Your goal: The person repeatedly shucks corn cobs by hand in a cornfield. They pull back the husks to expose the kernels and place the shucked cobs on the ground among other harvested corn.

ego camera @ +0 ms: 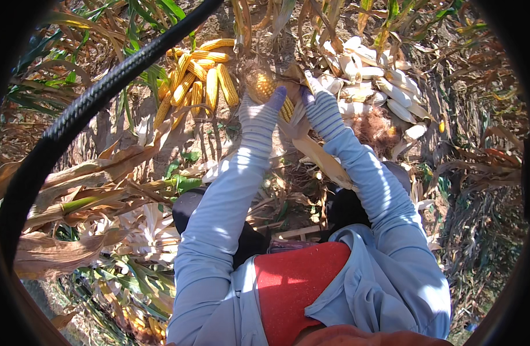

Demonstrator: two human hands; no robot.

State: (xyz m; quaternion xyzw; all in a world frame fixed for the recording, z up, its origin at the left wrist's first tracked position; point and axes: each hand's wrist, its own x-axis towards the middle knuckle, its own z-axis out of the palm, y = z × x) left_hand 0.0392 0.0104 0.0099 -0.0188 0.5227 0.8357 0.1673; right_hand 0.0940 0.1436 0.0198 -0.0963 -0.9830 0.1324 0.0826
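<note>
My left hand [261, 108], in a striped knit glove with a purple thumb, grips a partly husked ear of corn [287, 109] with yellow kernels showing and silk at its tip. My right hand [319, 101], gloved alike, is closed on the dry husk [298, 119] at the ear's right side; its fingertips are partly hidden by husk. Loose husk leaves hang below, between my forearms. Left of the ear lies a pile of bare yellow corn cobs [211, 88]. Right of my right hand is a heap of pale husks [360, 71].
Dry corn stalks and leaves [96, 173] reach in from the left. Brown corn silk [375, 129] lies below the husk heap. Standing stalks [243, 21] rise beyond my hands. More yellow cobs [139, 324] lie at the lower left. A black braided cable [104, 86] crosses the upper left.
</note>
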